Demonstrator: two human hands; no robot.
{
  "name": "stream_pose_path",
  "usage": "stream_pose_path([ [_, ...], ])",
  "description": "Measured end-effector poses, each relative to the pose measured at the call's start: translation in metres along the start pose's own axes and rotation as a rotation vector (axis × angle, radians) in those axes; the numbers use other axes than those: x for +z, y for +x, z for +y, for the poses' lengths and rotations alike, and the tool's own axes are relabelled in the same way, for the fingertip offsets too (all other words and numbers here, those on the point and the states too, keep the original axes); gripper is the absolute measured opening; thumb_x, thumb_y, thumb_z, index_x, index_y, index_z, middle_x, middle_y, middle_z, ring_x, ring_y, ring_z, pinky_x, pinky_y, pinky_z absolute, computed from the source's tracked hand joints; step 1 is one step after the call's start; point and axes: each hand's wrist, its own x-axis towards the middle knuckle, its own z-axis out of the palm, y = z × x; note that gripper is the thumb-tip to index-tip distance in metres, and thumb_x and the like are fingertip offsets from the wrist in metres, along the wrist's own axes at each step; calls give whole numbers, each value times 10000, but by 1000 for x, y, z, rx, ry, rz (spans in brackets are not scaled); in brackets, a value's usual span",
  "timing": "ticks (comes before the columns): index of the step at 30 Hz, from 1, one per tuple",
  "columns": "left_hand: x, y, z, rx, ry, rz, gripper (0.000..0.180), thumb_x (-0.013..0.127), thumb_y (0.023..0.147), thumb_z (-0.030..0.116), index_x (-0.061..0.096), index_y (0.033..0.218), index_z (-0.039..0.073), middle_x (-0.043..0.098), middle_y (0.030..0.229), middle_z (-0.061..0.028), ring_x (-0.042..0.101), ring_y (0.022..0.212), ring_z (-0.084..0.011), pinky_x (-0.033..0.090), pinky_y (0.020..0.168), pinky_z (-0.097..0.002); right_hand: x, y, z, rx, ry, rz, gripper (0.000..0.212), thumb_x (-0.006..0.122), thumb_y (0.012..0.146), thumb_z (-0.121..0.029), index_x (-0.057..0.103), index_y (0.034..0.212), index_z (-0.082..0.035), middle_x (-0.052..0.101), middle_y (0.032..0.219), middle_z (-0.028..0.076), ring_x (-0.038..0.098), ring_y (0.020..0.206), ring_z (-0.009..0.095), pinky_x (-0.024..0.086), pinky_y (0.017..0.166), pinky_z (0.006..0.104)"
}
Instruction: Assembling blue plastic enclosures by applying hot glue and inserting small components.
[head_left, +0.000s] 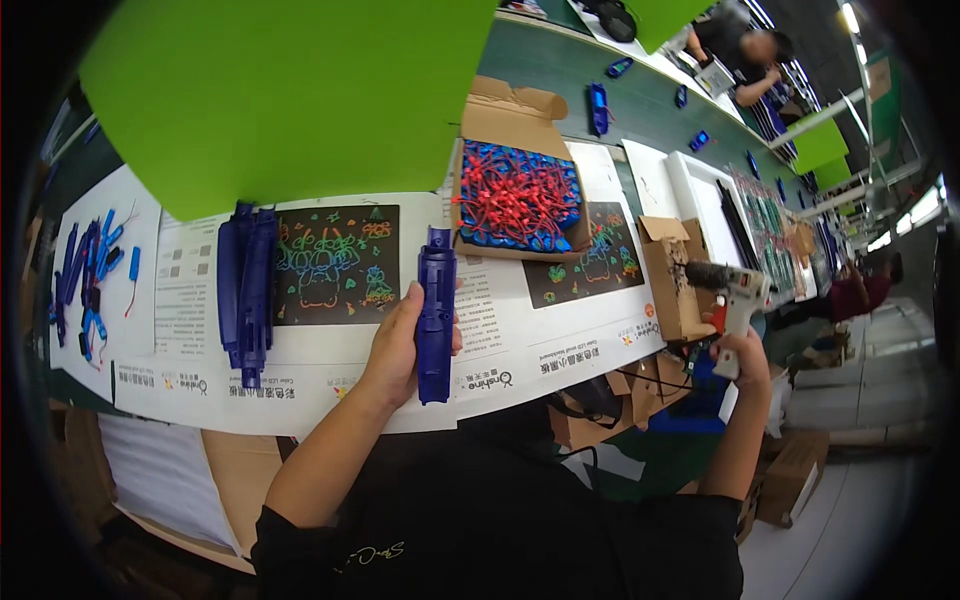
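Observation:
My left hand [398,345] is closed round a long dark-blue plastic housing half [436,318], held upright above the white printed sheets with its hollow side up. Out to the right, my right hand [742,358] grips the handle of a white glue gun [742,300] with a red trigger. Its dark nozzle points left, over a small open cardboard box [676,290]. Left of my left hand lies a stack of similar blue housings [248,295]. Beyond the held housing stands a cardboard box [520,108] filled with blue battery packs and red-wired leads [520,195].
A green panel [290,100] rises at the back left. Loose blue cells and housings [95,265] lie at the far left. Along the green conveyor [560,70] sit several blue housings. A white foam tray [700,200] is at the right. Another person [760,75] sits across the line.

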Motion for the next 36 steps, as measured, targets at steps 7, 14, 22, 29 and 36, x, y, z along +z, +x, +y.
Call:
stream_pose_path([
  [7,-3,1,1,-52,-198,-43,554,231,979,445,418,1250,-1,521,796,-51,541,656,-154,458,632,-278,-22,-28,-15,-125,-29,352,418,517,605,-24,501,1022,12,552,733,97,548,544,174,459,498,285],
  [14,-1,4,3,-41,-123,-63,567,214,983,441,410,1277,-3,519,799,-43,526,669,-131,438,659,-267,38,-65,-36,-581,130,164,746,511,538,-27,367,1262,77,472,1202,232,445,1184,293,366,1008,405],
  [22,-4,4,4,-26,-37,-36,566,219,982,449,409,1292,15,503,803,-32,514,672,-117,433,666,-267,158,-96,-62,-328,285,-526,500,609,675,-118,452,1108,74,524,980,178,525,998,309,399,926,452],
  [29,-4,5,2,-44,-51,-63,562,242,981,445,396,1309,15,501,808,-32,520,682,-120,439,675,-267,187,-86,-58,-104,210,-767,325,536,764,-76,478,1066,29,555,929,99,532,929,223,425,857,375],
  [36,-4,5,1,-49,-40,-5,474,294,976,434,503,1073,19,532,795,-54,537,650,-139,453,652,-279,197,-75,-50,-52,83,-793,282,541,819,-93,481,1073,14,552,924,81,535,882,174,441,800,321],
])
